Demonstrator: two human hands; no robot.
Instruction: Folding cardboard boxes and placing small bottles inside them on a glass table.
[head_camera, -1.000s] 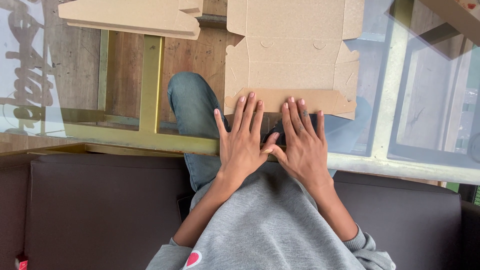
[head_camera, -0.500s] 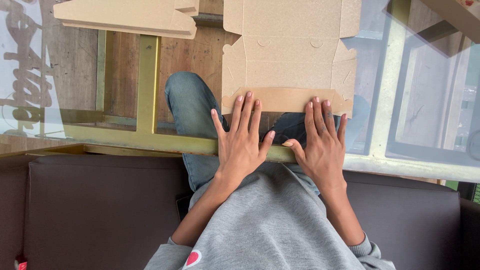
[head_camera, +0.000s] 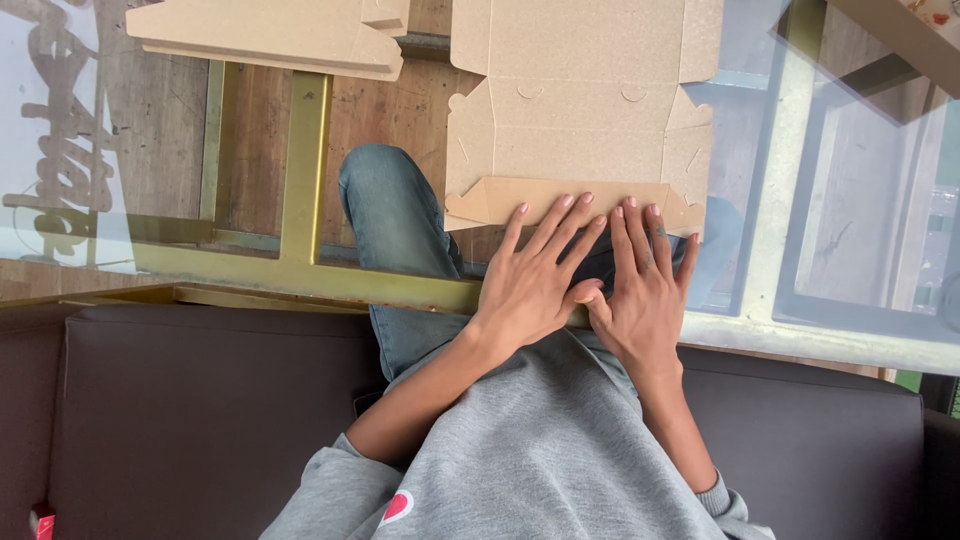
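I press both hands flat, fingers spread, on the near flap of the box blank (head_camera: 585, 110), which lies on the glass desk (head_camera: 800, 200) at 12 o'clock from me. My left hand (head_camera: 535, 285) and right hand (head_camera: 645, 290) grasp nothing; they rest open, thumbs touching. To crease well, I judge I should keep even pressure along the fold (head_camera: 575, 195) and work outward. Half a second ago my hands sat apart; now the right has slid in beside the left. A second blank (head_camera: 270, 35) lies at 11 o'clock.
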